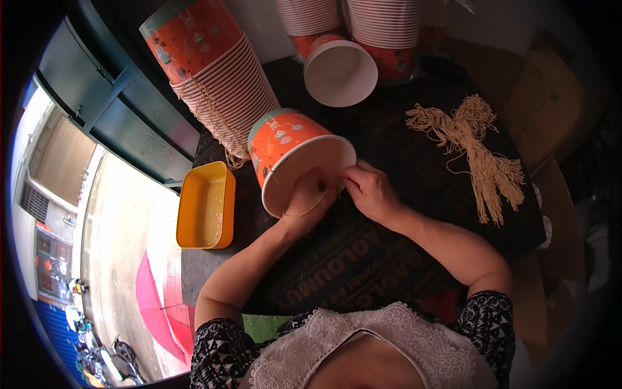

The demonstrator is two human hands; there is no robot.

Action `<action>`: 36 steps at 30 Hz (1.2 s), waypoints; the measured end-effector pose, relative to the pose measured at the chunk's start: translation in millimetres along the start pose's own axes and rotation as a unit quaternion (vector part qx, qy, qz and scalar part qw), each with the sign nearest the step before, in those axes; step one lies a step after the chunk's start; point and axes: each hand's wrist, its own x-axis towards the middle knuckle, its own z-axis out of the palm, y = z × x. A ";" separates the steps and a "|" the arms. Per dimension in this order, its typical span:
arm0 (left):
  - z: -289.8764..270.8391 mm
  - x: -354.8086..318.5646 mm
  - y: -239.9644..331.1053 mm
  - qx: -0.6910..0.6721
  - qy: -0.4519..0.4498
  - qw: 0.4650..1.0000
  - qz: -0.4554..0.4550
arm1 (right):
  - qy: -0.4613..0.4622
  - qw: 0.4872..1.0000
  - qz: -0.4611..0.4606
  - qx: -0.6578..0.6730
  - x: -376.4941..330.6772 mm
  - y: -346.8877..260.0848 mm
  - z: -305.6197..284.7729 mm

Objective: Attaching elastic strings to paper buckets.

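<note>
A paper bucket [285, 136], orange with a green band and printed figures, lies tilted on the dark table with its white mouth toward me. My left hand [311, 193] reaches inside that mouth, fingers curled close to the right wall and partly hidden. From the left of the rim, a thin pale cord [303, 214] loops over my left wrist toward the fingers of that hand. My right hand [370, 189] is closed in a pinch just outside the right edge of the rim, close to the left fingertips. What it pinches is too small to make out.
Nested orange buckets [223, 84] lean at the back left, with cords hanging down their side. A yellow bin [206, 206] stands left. Behind lies another bucket [341, 72] before upright stacks [382, 23]. A bundle of cords [476, 152] is on the right.
</note>
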 end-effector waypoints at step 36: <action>14.7 -8.6 -14.5 0.326 0.113 0.899 0.270 | -0.081 0.996 -0.005 0.044 3.2 4.2 -5.8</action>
